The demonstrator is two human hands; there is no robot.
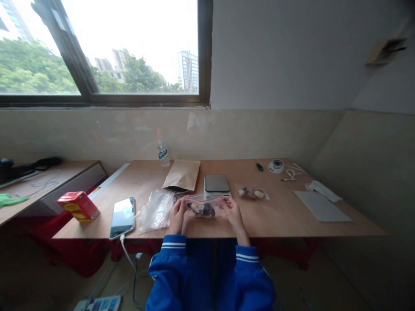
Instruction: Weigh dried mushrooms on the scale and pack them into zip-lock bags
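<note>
Between my two hands a clear zip bag (203, 209) with a red seal line is stretched sideways above the table's front edge. Inside it lie dark and pale lumps, perhaps dried mushrooms. My left hand (177, 215) pinches the bag's top left corner. At the top right corner my right hand (232, 211) has its fingers closed on the same edge. Just behind the bag sits a small digital scale (217, 183). A second filled zip bag (252, 192) with pale and dark pieces rests right of the scale. Flat empty plastic bags (157, 211) are beside my left hand.
A brown paper pouch (182, 175) lies behind, with a plastic bottle (163, 154) near the wall. On the left are a charging phone (122, 218) and a red box (78, 206). A dome camera (276, 166), a screwdriver (260, 166) and white paper (320, 206) are right.
</note>
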